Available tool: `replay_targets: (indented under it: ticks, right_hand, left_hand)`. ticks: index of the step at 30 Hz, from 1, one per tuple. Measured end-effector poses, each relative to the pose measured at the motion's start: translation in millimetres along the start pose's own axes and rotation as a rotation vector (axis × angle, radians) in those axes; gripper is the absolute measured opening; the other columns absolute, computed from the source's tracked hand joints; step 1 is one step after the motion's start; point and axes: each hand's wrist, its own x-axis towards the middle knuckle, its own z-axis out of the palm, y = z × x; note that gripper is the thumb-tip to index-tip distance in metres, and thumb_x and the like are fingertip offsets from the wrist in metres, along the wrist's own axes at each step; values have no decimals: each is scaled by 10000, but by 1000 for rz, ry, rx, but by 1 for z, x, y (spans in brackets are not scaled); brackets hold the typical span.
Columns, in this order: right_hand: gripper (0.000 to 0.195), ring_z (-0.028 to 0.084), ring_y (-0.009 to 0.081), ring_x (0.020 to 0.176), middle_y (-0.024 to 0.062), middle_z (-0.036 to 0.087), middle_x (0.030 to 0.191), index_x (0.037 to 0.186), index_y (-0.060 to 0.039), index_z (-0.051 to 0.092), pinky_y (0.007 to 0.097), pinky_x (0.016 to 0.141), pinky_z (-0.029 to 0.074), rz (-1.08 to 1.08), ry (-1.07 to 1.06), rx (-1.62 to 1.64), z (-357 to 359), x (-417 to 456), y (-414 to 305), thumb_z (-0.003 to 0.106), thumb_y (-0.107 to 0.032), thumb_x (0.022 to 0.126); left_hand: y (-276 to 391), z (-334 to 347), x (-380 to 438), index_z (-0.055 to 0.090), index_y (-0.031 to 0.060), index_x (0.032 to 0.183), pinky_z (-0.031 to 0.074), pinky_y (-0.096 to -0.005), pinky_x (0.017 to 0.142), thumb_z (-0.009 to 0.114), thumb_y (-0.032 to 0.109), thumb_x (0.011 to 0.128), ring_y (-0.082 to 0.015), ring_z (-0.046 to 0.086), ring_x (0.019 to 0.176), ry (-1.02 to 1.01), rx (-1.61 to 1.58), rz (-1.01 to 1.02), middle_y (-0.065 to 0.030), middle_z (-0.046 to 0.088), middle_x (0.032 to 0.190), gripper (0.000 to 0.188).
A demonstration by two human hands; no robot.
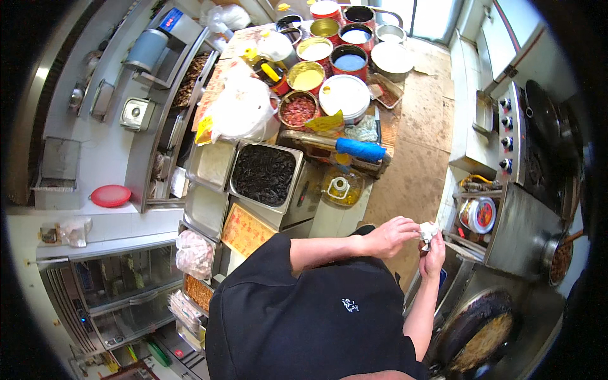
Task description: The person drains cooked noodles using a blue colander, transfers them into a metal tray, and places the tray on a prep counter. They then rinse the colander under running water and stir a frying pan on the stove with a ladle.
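My left hand (390,236) reaches across the front of my black T-shirt, its fingertips on a crumpled white piece, apparently tissue or paper (428,231). My right hand (432,257) holds the same white piece from below, its fingers upright around it. A small dark patch shows under the white piece, too small to identify. Both hands are over the aisle, close to the stove side. Beneath them runs the brown, stained floor covering (411,156).
At right are a stove with knobs (506,122), a lidded plastic tub (477,215) and a blackened wok (475,327). Ahead, a table holds several tins (349,59) and a white bucket (344,97). At left are steel pans, one with dark contents (264,175), and an oil jug (343,187).
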Motion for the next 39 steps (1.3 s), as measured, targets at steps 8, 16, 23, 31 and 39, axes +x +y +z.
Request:
replay_targets:
  ticks: [8, 16, 23, 31, 39]
  right_hand:
    - [491, 458, 54, 693, -47, 518, 876, 1382, -80, 429, 231, 595, 392, 36, 171, 80, 5, -70, 6, 598, -253, 955]
    - [355, 578, 62, 702, -16, 617, 831, 1175, -59, 618, 232, 612, 474, -3, 533, -29, -35, -110, 39, 492, -340, 996]
    - [364, 477, 79, 608, 10, 529, 805, 1336, -42, 476, 227, 534, 412, -208, 597, 90, -69, -174, 73, 411, -196, 1012]
    - [423, 466, 97, 500, -11, 492, 612, 809, -54, 601, 277, 450, 367, 31, 1140, 183, -87, -258, 148, 495, -430, 970]
    - [638, 590, 253, 535, 128, 606, 594, 738, 16, 643, 425, 550, 458, 242, 1508, -8, -126, -336, 227, 455, -562, 934]
  left_hand:
    - [10, 31, 13, 493, -17, 1264, 287, -424, 1129, 481, -65, 679, -386, 363, 1342, -334, -605, -145, -220, 450, 1367, 587]
    - [19, 84, 34, 622, 32, 1134, 477, -308, 898, 478, -58, 787, -181, 591, 1018, -431, -807, -510, -101, 620, 1149, 387]
    - [10, 98, 27, 643, -8, 1075, 494, -261, 787, 478, -15, 888, -117, 621, 812, -558, -655, -571, -61, 676, 875, 249]
    - [-1, 141, 14, 618, -17, 1117, 492, -275, 809, 481, 50, 922, -142, 625, 876, -897, -613, -521, -79, 686, 1024, 247]
    - [52, 201, 11, 614, -4, 1120, 491, -283, 814, 479, 59, 924, -148, 620, 885, -1089, -559, -408, -79, 674, 1040, 246]
